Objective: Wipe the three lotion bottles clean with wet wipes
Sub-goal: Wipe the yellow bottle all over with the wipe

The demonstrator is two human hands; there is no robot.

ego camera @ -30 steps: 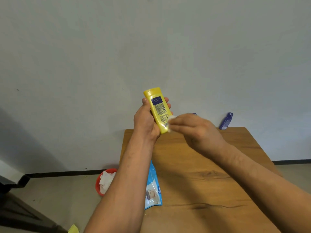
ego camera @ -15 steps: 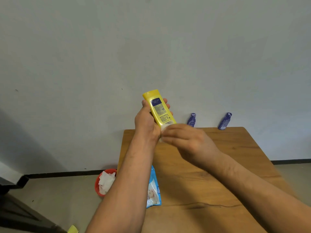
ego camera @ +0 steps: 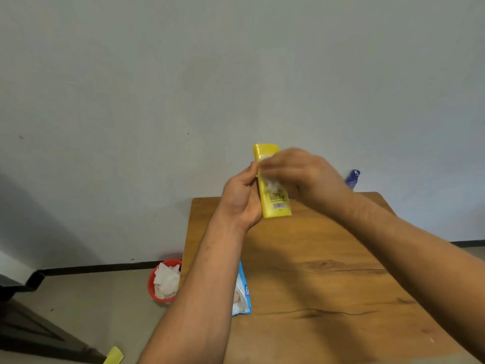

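Note:
My left hand (ego camera: 240, 198) grips a yellow lotion bottle (ego camera: 275, 206) upright, cap up, above the far end of the wooden table (ego camera: 328, 271). Pressed against the bottle's upper label side is my right hand (ego camera: 301, 174), blurred, holding a white wet wipe (ego camera: 271, 185). One blue bottle (ego camera: 352, 178) stands at the table's far edge by the wall, to the right of my hands. My right hand hides any other blue bottle.
A blue wet wipe pack (ego camera: 242, 295) lies at the table's left edge, partly under my left forearm. On the floor to the left stands a red bin (ego camera: 162, 282) with used white wipes. A yellow scrap (ego camera: 114, 355) lies on the floor near the bottom left.
My right hand with the wipe moved up from the bottle's lower end to its upper part. The bottle turned more upright. The second blue bottle is now hidden behind my right hand.

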